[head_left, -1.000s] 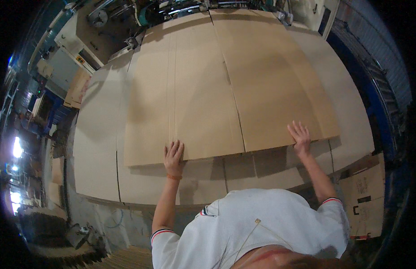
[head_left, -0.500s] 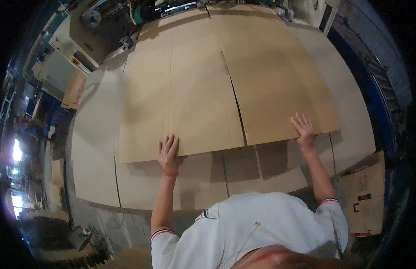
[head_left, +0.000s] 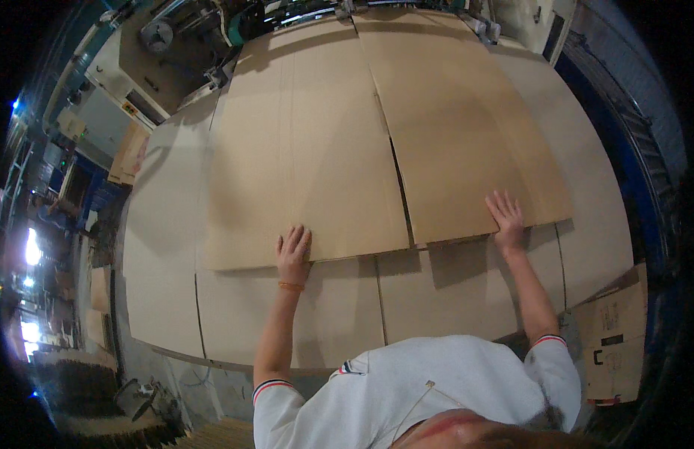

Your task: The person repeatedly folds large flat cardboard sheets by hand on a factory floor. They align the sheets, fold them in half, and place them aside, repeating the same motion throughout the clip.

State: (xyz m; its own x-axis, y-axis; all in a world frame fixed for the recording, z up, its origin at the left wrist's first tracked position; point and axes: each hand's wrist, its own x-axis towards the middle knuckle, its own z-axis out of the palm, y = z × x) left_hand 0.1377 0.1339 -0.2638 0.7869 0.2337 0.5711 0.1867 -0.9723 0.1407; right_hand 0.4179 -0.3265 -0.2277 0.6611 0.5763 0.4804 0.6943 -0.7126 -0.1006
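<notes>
Cardboard sheet (head_left: 354, 150): It is lying on top of the paler sheets (head_left: 287, 322), its far end reaching up to the machinery (head_left: 244, 26).
Left hand (head_left: 293, 247): It is resting on the left panel (head_left: 317, 179) at the near edge (head_left: 362, 257), fingers pointing forward and lying fairly close together; whether the thumb is hooking underneath, I cannot tell.
Right hand (head_left: 508, 222): It is resting on the right panel (head_left: 467, 150) at the same edge, fingers stretching out with small gaps, apparently closing on nothing.
Slot (head_left: 400, 187): It is separating the two panels and opening between the hands.
Creases (head_left: 289, 142): They are running faintly lengthwise along the left panel.
Steady handling: With the slot probably weakening the middle, both palms should be bearing evenly and moving together, fingers lying flat, so neither panel is twisting or buckling.
</notes>
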